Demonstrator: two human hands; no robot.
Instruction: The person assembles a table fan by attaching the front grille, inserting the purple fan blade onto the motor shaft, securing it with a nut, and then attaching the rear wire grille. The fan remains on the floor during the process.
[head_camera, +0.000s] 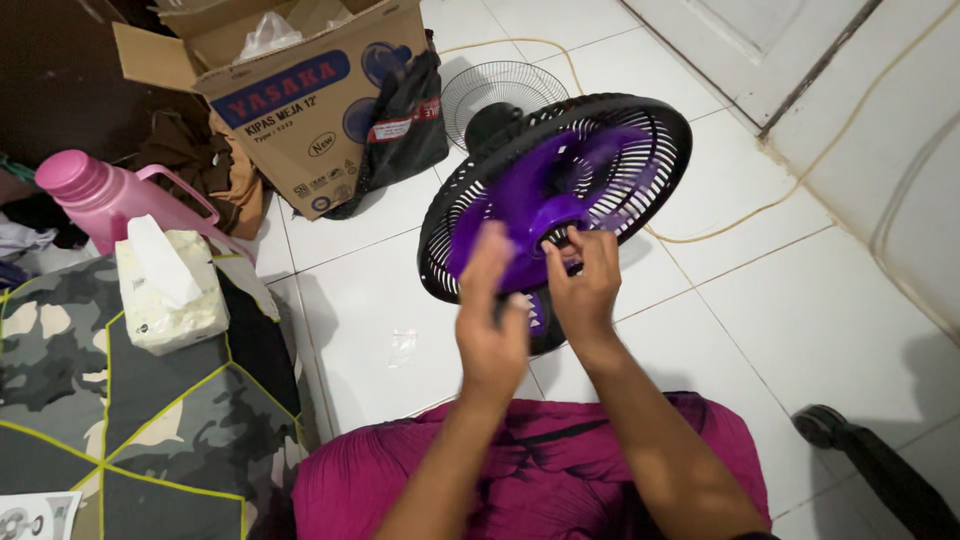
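Observation:
A small desk fan stands on the white tiled floor, with purple blades set in its black rear grille. The blades look blurred. My right hand pinches the hub at the middle of the blades. Just left of it, my left hand is raised in front of the fan's lower part, fingers apart and blurred, holding nothing that I can see. The fan's loose front grille lies on the floor behind it.
An open cardboard box with a black bag leaning on it stands at the back left. A pink jug and a tissue pack sit by a camouflage mattress. A cable runs along the tiles. A black object lies right.

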